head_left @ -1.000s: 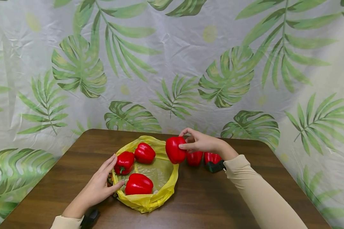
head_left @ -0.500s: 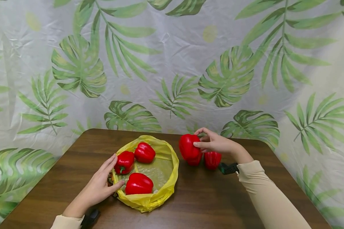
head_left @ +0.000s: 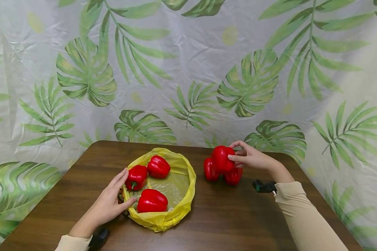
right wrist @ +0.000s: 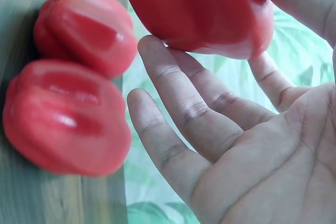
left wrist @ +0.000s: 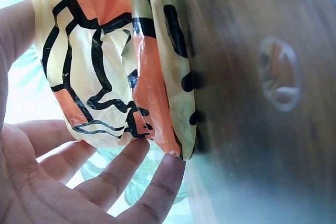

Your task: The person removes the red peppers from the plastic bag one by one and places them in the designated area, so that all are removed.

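Note:
My right hand (head_left: 254, 158) holds a red bell pepper (head_left: 222, 158) raised above the table, thumb on its near side and fingers behind. In the right wrist view this bell pepper (right wrist: 199, 11) is held by the fingertips, off the palm. Behind and below it lie two more bell peppers (head_left: 210, 170) (head_left: 233, 176), partly hidden in the head view. A yellow plastic bag (head_left: 188, 195) stands wide-mouthed at left with three red peppers (head_left: 152, 201) inside. My left hand (head_left: 108, 202) rests on its left side, fingers spread and nearly straight against the printed outer wall (left wrist: 110, 66).
The brown wooden table (head_left: 220, 223) carries everything, its back edge close to a leaf-patterned cloth (head_left: 188, 69). Dark wrist straps (head_left: 264, 186) sit near both sleeves. Bare tabletop shows between the bag and the right-hand peppers.
My right hand has carried the pepper rightwards from the bag's right rim to above the two peppers on the table. The left hand and bag have stayed put.

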A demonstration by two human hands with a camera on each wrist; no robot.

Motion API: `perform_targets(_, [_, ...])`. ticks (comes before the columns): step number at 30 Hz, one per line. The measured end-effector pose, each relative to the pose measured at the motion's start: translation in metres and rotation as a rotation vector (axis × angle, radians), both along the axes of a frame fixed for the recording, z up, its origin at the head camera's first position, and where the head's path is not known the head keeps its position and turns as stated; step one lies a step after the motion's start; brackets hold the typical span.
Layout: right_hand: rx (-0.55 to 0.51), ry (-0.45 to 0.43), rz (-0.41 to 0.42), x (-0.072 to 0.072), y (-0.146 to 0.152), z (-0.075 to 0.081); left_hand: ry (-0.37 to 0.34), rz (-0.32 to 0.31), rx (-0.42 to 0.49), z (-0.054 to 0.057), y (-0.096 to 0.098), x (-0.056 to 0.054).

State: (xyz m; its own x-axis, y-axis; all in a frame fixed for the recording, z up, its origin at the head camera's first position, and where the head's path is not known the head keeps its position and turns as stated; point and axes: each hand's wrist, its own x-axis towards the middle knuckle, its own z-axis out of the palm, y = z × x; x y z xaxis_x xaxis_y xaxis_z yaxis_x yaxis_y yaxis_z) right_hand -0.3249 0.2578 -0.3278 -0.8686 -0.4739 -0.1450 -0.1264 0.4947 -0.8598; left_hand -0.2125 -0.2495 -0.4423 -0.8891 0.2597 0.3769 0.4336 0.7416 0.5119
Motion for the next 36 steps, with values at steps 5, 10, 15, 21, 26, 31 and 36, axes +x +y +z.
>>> perform_targets(5, [-0.002,0.021,-0.019,0.005,0.013,-0.003,0.004,0.003,-0.008,-0.001,0.0,0.0])
perform_targets(10, [-0.001,0.025,-0.05,0.007,0.028,-0.007,0.007,0.007,-0.009,-0.001,-0.001,0.0])
perform_targets(15, [0.008,0.031,-0.065,0.008,0.039,-0.01,0.01,0.012,-0.008,-0.002,-0.001,0.0])
perform_targets(21, [0.007,0.039,-0.085,0.008,0.05,-0.014,0.015,0.022,0.0,-0.001,-0.002,0.0])
perform_targets(26, [0.009,0.046,-0.104,0.009,0.058,-0.018,0.022,0.026,0.003,0.001,-0.003,0.0])
perform_targets(31, [0.006,0.048,-0.119,0.012,0.066,-0.021,0.02,0.025,0.008,0.003,-0.003,0.0])
perform_targets(36, [0.014,0.04,-0.131,0.014,0.072,-0.023,0.014,0.017,0.008,0.003,-0.004,0.0])
